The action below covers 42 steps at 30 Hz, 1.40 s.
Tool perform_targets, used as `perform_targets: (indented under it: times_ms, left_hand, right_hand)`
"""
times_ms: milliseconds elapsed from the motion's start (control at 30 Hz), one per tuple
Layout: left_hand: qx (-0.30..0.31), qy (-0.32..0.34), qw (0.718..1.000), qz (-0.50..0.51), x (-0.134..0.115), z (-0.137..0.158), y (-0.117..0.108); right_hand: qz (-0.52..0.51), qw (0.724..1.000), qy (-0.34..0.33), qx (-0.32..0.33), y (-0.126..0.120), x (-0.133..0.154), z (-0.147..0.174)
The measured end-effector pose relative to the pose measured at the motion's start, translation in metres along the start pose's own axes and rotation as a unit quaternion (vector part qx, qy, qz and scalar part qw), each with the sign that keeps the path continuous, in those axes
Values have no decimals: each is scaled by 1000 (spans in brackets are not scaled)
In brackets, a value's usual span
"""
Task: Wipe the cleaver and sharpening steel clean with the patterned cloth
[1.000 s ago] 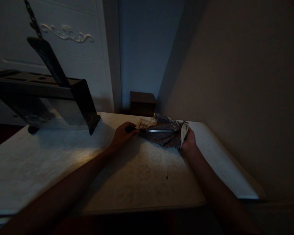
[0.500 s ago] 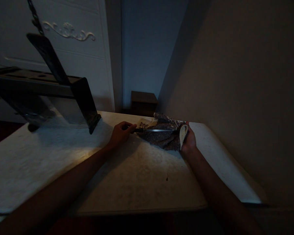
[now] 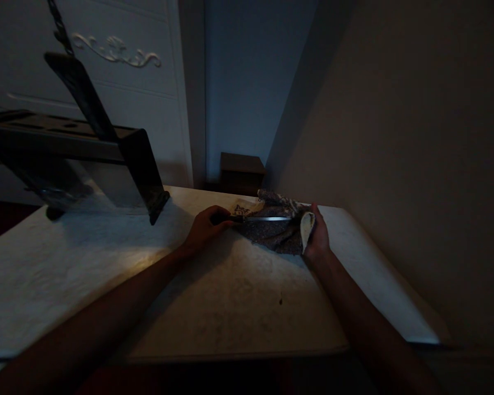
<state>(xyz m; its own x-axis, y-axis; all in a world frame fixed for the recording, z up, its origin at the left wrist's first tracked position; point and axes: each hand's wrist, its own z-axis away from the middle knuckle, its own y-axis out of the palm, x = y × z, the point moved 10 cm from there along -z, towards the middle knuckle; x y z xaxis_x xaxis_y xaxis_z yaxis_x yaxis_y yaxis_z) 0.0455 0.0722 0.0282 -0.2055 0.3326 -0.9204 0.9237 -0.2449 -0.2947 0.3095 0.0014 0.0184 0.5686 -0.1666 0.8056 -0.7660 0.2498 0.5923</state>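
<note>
My left hand (image 3: 208,226) is closed around the dark handle of a knife (image 3: 268,219), whose thin shiny blade points right. The blade lies over a dark grey, speckled cloth (image 3: 271,236) with a pale underside, and its far end goes out of sight in the folds. My right hand (image 3: 319,236) grips the right end of this cloth, thumb up, around the blade's tip end. Part of a cream patch with a dark pattern (image 3: 242,208) shows at the cloth's far left. The cloth rests on or just above the pale tabletop (image 3: 230,307).
On the left of the table stands a black rack (image 3: 135,159) with slots on top and clear panels. Behind are a white panelled door (image 3: 148,109) and a small brown box-like piece (image 3: 242,164). A brown wall (image 3: 415,164) rises along the right.
My left hand has shifted slightly, its fingers now covering more of the handle. My right hand and the cloth are almost where they were.
</note>
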Motion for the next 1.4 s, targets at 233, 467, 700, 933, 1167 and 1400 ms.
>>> perform_targets:
  times_ms: [233, 467, 700, 933, 1167, 1400]
  left_hand:
    - [7, 2, 1000, -17, -1, 0, 0]
    - [31, -33, 999, -21, -2, 8, 10]
    - [77, 28, 995, -63, -27, 18, 27]
    - [124, 27, 990, -56, -29, 25, 40]
    - [114, -24, 993, 11, -22, 25, 41]
    - [99, -96, 987, 78, -8, 26, 44]
  right_hand:
    - [-26, 999, 30, -37, -3, -3, 5]
    - [-17, 997, 21, -65, 0, 0, 10]
    - [63, 994, 87, 29, 29, -29, 27]
    - [125, 988, 78, 55, 36, -33, 37]
    - [134, 987, 59, 70, 41, -30, 38]
    - [165, 983, 33, 73, 36, -28, 34]
